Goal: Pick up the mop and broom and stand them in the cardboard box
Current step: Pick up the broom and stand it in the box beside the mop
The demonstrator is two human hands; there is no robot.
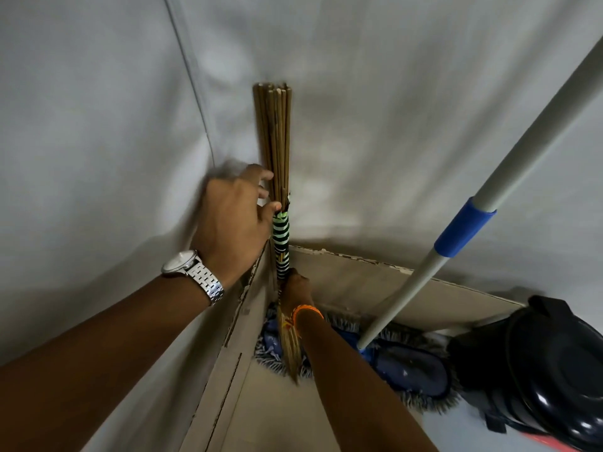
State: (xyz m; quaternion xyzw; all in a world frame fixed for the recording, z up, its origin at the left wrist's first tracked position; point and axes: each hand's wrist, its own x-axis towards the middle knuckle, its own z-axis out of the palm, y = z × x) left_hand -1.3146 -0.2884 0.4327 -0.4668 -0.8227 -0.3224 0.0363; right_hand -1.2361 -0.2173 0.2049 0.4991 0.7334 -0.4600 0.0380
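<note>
A stick broom point(275, 138) with a green-and-black wrapped band stands upright in the far corner of the open cardboard box point(355, 282), its sticks leaning on the wall. My left hand point(233, 220) touches the sticks just above the band, fingers spread. My right hand point(295, 288) grips the broom just below the band, inside the box. The mop point(411, 363) stands in the box too; its blue fringed head lies on the box floor, and its grey handle with a blue sleeve slants up to the right.
White walls meet in a corner behind the box. A black round-lidded bin point(548, 367) stands at the right, touching the box's right side. Something red shows at the bottom right edge.
</note>
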